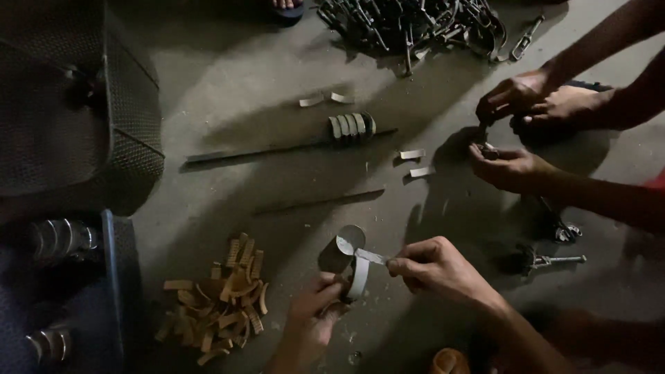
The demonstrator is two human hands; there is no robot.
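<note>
Dim concrete floor (228,76), lit from one side, long shadows. Work is done on the floor itself.

Left hand (312,312): fingers curled around a curved grey metal strip (358,277), gripping its lower end just beside a short dark metal cylinder with a pale round end face (343,248). Whether the strip touches the cylinder cannot be told.

Right hand (433,266): fingers pressed together, pinching the free upper end of the same strip, near the cylinder's face.

Judgement: the strip is being shaped or fitted against the cylinder. To do it well, keep the left grip firm and low, draw the free end with even pull so the curve stays smooth, and keep fingertips clear of the strip's edges.

Left of the hands: a loose heap of tan ribbed curved pieces (218,305). Further up: a long thin dark metal rod (263,149) with a row of grey curved segments (352,127) resting on it; a second rod (318,201) lies nearer. Small pale strips (414,163) are scattered between.

Far edge: tangled pile of dark metal clamps (409,24).

Right side: another person's two hands (516,138) work on a small part, well apart from the strip.
</note>
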